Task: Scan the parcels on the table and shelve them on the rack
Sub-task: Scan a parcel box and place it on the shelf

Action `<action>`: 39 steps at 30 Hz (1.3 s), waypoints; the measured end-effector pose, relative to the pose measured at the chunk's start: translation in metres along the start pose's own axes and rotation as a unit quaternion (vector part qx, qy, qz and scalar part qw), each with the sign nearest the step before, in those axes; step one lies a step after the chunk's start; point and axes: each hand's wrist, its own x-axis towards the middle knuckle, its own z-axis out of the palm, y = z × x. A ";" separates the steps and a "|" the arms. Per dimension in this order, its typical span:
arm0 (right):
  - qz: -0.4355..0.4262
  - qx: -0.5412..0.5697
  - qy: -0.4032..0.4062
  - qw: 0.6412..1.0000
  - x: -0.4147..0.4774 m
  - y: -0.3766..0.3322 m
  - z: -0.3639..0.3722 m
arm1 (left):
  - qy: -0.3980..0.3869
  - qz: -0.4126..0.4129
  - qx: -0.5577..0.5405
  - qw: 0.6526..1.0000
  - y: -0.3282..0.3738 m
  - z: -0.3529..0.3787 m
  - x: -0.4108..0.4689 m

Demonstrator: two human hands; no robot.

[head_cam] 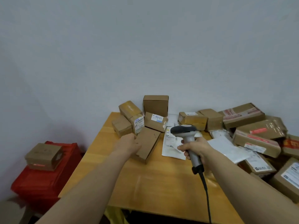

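You are working near the start of this job, by the look of it. Your right hand (196,147) is gripping the scanner (184,131), fingers clenched round its handle, with the head pointing away from you toward the back of the counter (161,183) and its cable (206,191) trailing down toward you. Your left hand (129,143) is reaching to the plain brown box (148,143). Its fingers are curling over the box's left edge and seem to be grasping it, though the fingertips themselves are hiding from view. That box is sitting on the counter just left of the scanner, and no label is showing on its upper face. I judge you are taking it as the parcel to scan, and you may be needing to turn it to find the code.

Most of the work is waiting. A cluster of small boxes (140,120) is standing at the back of the counter against the wall, a white mailer (171,144) is lying under the scanner, and a large heap of parcels (257,139) is crowding the right side. The rack is not showing, so I cannot tell how many parcels you have shelved. One cardboard box (42,156) is resting on a red crate (45,180) down to the left, off the counter. Whether it has been scanned I cannot say.
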 end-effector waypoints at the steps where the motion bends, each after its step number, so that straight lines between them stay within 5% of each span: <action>1: 0.001 0.002 0.006 1.000 0.018 -0.006 0.005 | 0.003 0.000 -0.009 1.000 -0.001 0.000 0.023; 9: 0.044 0.033 0.033 0.998 0.135 -0.050 0.021 | 0.010 0.092 -0.007 0.996 0.037 -0.001 0.198; 21: 0.114 0.080 -0.002 0.990 0.233 -0.056 -0.010 | -0.029 0.212 0.154 0.965 0.116 0.029 0.365; 33: 0.125 0.091 0.010 0.988 0.238 -0.047 -0.028 | 0.000 0.263 0.255 0.930 0.127 0.038 0.374; 39: 0.119 0.156 0.023 0.980 0.213 -0.044 -0.042 | 0.091 0.312 0.159 0.932 0.113 0.024 0.311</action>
